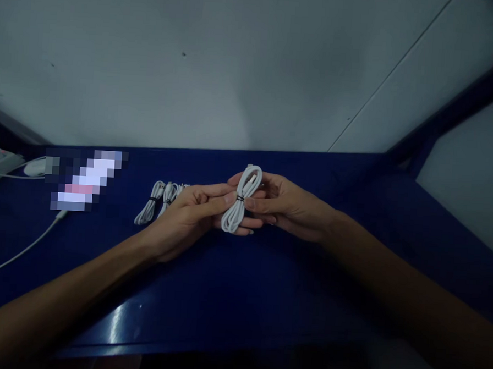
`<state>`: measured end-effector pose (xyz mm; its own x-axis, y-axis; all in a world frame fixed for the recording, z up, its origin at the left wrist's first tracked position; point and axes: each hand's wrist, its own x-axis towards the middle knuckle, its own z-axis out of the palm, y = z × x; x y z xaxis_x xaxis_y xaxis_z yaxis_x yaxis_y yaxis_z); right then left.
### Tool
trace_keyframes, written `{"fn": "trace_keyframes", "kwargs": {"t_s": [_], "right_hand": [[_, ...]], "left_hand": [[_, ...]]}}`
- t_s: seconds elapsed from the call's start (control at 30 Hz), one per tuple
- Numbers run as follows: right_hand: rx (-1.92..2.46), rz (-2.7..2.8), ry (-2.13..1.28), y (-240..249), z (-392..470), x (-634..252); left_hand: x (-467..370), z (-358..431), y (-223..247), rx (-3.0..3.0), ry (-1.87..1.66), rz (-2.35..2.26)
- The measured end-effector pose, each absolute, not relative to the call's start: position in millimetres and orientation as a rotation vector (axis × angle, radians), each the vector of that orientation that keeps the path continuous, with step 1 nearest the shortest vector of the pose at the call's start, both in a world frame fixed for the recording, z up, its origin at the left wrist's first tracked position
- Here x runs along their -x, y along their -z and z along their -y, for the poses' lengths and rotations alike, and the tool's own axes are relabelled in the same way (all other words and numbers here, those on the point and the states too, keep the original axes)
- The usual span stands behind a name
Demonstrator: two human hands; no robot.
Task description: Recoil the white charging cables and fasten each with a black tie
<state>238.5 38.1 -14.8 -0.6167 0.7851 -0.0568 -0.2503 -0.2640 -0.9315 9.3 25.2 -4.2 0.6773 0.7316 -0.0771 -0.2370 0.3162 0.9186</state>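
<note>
A white charging cable [233, 219], coiled into a long bundle, is held up above the blue table. A black tie wraps its middle, and a plug end shows inside the upper loop. My left hand [195, 209] pinches the bundle from the left, with the thumb by the tie and fingers behind it. From the other side, my right hand [290, 206] grips the same bundle, its thumb close to the tie. Left of my left hand lie several similar tied white cables [149, 208], partly hidden by that hand.
A blurred-out lit phone [85, 179] lies at left with a white cord [41, 237] running from its lower end. Beside it are a white rounded object [35, 167] and a white box [2, 160]. A pale wall [172, 92] rises behind the blue table [224, 293].
</note>
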Motion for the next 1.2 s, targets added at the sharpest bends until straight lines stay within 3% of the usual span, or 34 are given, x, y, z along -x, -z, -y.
{"fn": "trace_keyframes", "kwargs": {"t_s": [0.53, 0.9, 1.2], "right_hand": [[0.712, 1.373, -1.727, 27, -39, -232], [0.619, 1.344, -1.855, 33, -43, -238], [0.622, 1.372, -1.846, 35, -44, -240]], "left_hand": [[-15, -17, 10, -0.957, -0.906, -0.658], [1, -13, 4, -1.993, -1.284, -0.899], [4, -18, 6, -2.111, -1.347, -0.854]]}}
